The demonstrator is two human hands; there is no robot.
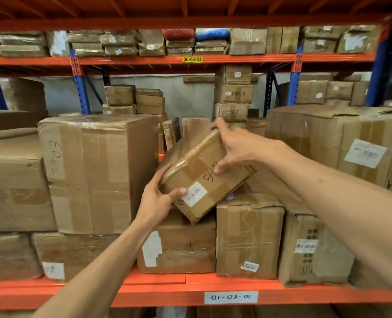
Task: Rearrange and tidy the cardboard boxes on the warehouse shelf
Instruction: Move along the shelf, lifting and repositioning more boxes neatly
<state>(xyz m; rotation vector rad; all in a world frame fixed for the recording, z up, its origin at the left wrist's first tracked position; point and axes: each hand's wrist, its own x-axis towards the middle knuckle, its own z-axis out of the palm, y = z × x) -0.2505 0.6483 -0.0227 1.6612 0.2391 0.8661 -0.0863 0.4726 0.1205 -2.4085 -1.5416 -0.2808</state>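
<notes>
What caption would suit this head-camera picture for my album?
Both hands, left and right, hold a tilted box above packed shelf cartons.

Two bare hands are counted, a left hand (pixel 157 195) and a right hand (pixel 234 146), and one tilted brown cardboard box marked in black pen (pixel 205 177) is gripped between them. Two shelf-code labels are seen: one yellow label reading 00-03-01 (pixel 192 59) and one white handwritten label reading 01-02-01 (pixel 231 297). One red wrapped bundle (pixel 178 33) and one blue wrapped bundle (pixel 211 34) are counted on the upper level. The remaining cardboard boxes are too many and too overlapped to be counted exactly.
</notes>
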